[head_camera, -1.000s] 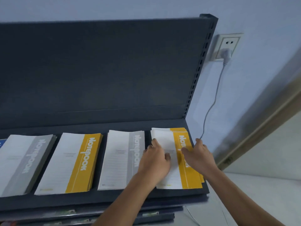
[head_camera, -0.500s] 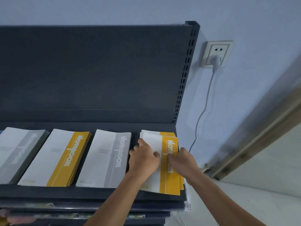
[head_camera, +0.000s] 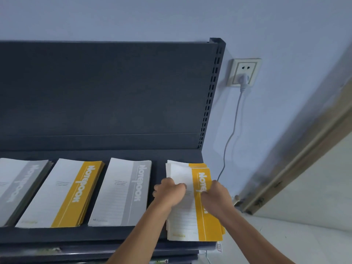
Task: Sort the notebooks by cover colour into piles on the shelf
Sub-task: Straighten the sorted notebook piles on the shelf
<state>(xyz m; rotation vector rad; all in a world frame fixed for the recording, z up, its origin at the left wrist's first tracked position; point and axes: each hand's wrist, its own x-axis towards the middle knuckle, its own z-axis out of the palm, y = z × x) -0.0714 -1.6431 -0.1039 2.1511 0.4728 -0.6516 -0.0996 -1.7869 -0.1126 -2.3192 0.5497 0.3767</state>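
Observation:
Several piles of notebooks lie on the dark shelf (head_camera: 158, 234). From the left: a grey-striped pile (head_camera: 17, 187), a yellow-striped pile (head_camera: 62, 195), another grey-striped pile (head_camera: 122, 193), and at the far right a slightly fanned yellow-striped pile (head_camera: 192, 223). My left hand (head_camera: 169, 193) rests on the white left part of that right pile, fingers curled at the top notebook's edge. My right hand (head_camera: 217, 195) lies on its yellow stripe, gripping the right edge. The middle of the top cover is hidden by both hands.
The shelf's dark back panel (head_camera: 104, 96) rises behind the piles, with a perforated upright (head_camera: 211, 92) at its right end. A wall socket (head_camera: 243, 72) with a plugged white cable (head_camera: 231, 134) is on the blue wall. Lower shelves show below the front edge.
My view has shifted, so the shelf sits further right and lower. Both hands slid toward the middle of the right yellow pile and closed tighter on its top notebook.

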